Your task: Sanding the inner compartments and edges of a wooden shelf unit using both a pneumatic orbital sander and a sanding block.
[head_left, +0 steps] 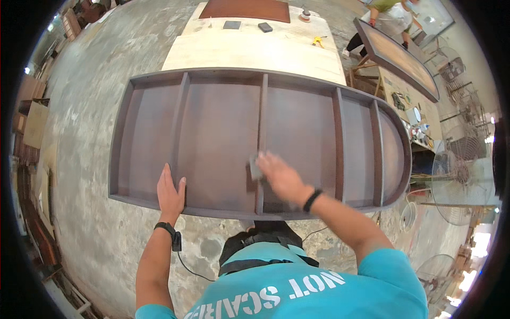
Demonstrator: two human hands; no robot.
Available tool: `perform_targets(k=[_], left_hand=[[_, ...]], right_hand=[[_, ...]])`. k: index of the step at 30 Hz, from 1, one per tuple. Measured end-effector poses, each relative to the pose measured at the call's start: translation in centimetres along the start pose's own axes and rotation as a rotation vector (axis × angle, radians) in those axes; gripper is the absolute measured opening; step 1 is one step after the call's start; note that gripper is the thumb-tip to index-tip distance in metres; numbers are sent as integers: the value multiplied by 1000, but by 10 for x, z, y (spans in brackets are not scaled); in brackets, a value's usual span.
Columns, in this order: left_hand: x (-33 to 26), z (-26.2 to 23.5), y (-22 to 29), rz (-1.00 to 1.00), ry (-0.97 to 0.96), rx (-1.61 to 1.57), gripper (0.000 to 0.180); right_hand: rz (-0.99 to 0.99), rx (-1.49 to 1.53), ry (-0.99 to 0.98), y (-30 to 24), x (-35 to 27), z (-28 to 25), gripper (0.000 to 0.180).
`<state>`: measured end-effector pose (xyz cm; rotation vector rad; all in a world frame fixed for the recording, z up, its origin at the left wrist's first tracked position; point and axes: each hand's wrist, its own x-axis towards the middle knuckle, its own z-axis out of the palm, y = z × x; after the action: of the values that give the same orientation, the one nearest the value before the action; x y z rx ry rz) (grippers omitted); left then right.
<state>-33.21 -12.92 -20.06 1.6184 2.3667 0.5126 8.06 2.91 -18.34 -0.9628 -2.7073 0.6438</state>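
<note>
the dark shelf unit [218,122] lies across the centre of the frame, just ahead of your body, long axis left to right, rounded end at right. your right hand [280,175], blurred, is nearer its middle: fingers closed on a grey pad [254,169] at the second divider [263,119] from left. your left hand [171,194], left of centre, is released, thumb apart, appearing to rest over the near rim [223,212].

Behind the shelf unit [223,127] extends a worktable [249,53] with a panel [244,9] on it.
</note>
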Motion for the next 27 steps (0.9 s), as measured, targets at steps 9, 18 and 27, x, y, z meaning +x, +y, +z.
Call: perform_targets(k=[9, 18, 27], left_hand=[[-5, 3, 10, 43, 24, 30, 78], [-35, 36, 67, 220, 107, 169, 74], [-90, 110, 287, 30, -122, -160, 89]], right_hand=[[109, 260, -276, -99, -127, -21, 55], [487, -340, 210, 23, -296, -56, 62], [362, -179, 200, 181, -187, -91, 60]])
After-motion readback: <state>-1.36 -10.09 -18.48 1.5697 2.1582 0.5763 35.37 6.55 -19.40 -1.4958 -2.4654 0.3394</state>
